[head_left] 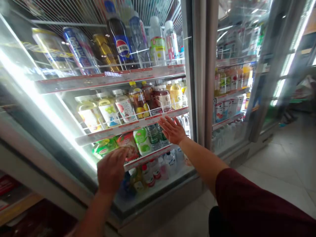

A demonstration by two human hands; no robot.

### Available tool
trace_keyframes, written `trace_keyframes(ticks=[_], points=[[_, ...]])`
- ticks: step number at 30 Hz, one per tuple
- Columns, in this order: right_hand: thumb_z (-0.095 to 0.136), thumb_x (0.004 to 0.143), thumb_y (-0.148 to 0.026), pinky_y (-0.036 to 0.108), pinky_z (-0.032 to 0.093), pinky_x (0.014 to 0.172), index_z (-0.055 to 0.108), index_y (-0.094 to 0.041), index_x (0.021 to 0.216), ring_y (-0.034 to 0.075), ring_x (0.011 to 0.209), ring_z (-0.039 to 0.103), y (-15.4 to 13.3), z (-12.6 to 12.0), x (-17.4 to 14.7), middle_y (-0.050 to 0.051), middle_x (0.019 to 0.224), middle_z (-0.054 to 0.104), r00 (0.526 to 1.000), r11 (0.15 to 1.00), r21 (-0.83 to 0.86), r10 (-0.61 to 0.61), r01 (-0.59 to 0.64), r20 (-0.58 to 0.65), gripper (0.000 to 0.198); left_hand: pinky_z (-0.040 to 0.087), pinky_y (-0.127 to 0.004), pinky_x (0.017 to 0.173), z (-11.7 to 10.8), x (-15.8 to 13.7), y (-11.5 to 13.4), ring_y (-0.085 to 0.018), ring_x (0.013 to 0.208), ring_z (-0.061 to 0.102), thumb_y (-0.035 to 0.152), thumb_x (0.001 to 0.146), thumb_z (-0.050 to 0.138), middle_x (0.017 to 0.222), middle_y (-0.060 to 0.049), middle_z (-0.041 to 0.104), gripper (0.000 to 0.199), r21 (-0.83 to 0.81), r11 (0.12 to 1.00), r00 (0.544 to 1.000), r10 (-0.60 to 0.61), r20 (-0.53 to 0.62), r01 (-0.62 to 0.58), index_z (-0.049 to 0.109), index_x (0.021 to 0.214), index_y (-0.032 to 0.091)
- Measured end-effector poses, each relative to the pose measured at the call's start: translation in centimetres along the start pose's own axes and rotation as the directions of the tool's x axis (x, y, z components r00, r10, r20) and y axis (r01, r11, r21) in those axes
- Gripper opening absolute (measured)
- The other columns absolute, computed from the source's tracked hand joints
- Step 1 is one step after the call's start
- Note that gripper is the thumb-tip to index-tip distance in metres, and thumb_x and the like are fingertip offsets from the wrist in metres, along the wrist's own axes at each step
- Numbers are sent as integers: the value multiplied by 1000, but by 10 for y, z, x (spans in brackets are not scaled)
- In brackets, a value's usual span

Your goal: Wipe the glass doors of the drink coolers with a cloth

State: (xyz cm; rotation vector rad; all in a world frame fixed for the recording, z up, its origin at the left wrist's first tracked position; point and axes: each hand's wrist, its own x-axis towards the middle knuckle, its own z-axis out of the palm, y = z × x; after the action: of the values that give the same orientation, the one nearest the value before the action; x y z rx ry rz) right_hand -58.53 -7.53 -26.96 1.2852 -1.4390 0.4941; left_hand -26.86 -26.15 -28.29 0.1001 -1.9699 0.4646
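My right hand (172, 130) reaches to the front of a lit drinks fridge, fingers stretched out and flat, by the price rail (138, 124) under the middle shelf. Nothing shows in its grasp. Lower left, my left hand (112, 168) is blurred, with its fingers bent forward and partly hidden; whether it holds anything I cannot make out. It overlaps a red pack (128, 142) on the lower shelf. Beside that stand a green-and-white pack (142, 141) and a green pack (105, 147). Whether either hand touches the glass is unclear.
Above are a Pepsi bottle (122, 44), a blue can (80, 49) and several juice bottles (124, 106). More bottles (150, 172) stand at the bottom. A metal door frame (207, 82) separates a second fridge (232, 79) on the right. Pale tiled floor (278, 161) lies beyond.
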Motion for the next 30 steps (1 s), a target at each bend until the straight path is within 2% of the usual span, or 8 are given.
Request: trace_keyframes(ticks=[5, 10, 13, 16, 19, 22, 27, 30], points=[[49, 110, -29, 46, 13, 140, 46, -26, 167, 23, 161, 45, 0, 0, 0, 7, 162, 61, 999, 1000, -15, -7, 7, -38, 57, 48, -51, 115, -11, 33, -33, -29, 131, 64, 13, 100, 62, 141, -13, 68, 47, 180, 971, 966, -111, -234, 156, 68, 145, 25], [50, 109, -28, 46, 11, 140, 45, -25, 167, 23, 161, 45, -1, 1, 0, 7, 162, 61, 998, 1000, -8, -6, 6, -55, 58, 48, -42, 111, 6, -46, 17, -27, 126, 67, 10, 100, 60, 134, -13, 72, 61, 156, 987, 999, -19, -38, 25, 54, 159, 27], [51, 109, -28, 46, 14, 139, 41, -27, 169, 23, 161, 44, -1, 3, 0, 7, 164, 59, 1000, 1000, 21, 6, -6, -21, 61, 49, -37, 109, 8, -68, 20, -23, 119, 69, 8, 100, 56, 133, -10, 73, 62, 113, 987, 991, 107, 76, -115, 54, 158, 29], [50, 108, -27, 47, 17, 139, 41, -27, 169, 23, 161, 44, 0, 3, -1, 7, 164, 59, 1000, 999, 35, 10, -10, -11, 62, 50, -41, 110, -2, -38, -11, -26, 122, 69, 12, 101, 58, 135, -12, 72, 53, 198, 977, 997, 74, 22, -76, 59, 152, 26], [50, 108, -27, 48, 19, 138, 40, -28, 170, 24, 161, 44, 0, 1, -1, 7, 166, 57, 1000, 998, 51, 20, -21, 21, 62, 49, -50, 111, -12, 8, -40, -31, 128, 66, 19, 101, 61, 138, -17, 68, 47, 269, 954, 981, -84, -176, 130, 62, 149, 21], [50, 108, -28, 49, 18, 139, 39, -30, 170, 25, 162, 43, 0, 0, -1, 7, 167, 55, 998, 997, 70, 32, -36, 57, 62, 47, -54, 113, -9, 19, -33, -33, 131, 63, 20, 103, 59, 140, -17, 66, 47, 240, 943, 952, -170, -254, 233, 62, 150, 21], [49, 109, -29, 49, 15, 139, 40, -30, 170, 25, 161, 44, 0, 1, -1, 6, 167, 55, 998, 996, 71, 41, -45, 54, 61, 49, -44, 108, 17, -49, 26, -28, 126, 65, 11, 100, 55, 134, -14, 70, 59, 94, 994, 998, -62, -6, 62, 55, 157, 29], [48, 110, -29, 49, 12, 140, 37, -29, 171, 24, 162, 43, 0, 3, -2, 6, 167, 55, 999, 998, 55, 24, -25, 28, 62, 50, -41, 106, 21, -61, 29, -26, 121, 67, 9, 98, 55, 132, -10, 72, 61, 9, 1000, 993, 16, 114, -17, 58, 154, 33]])
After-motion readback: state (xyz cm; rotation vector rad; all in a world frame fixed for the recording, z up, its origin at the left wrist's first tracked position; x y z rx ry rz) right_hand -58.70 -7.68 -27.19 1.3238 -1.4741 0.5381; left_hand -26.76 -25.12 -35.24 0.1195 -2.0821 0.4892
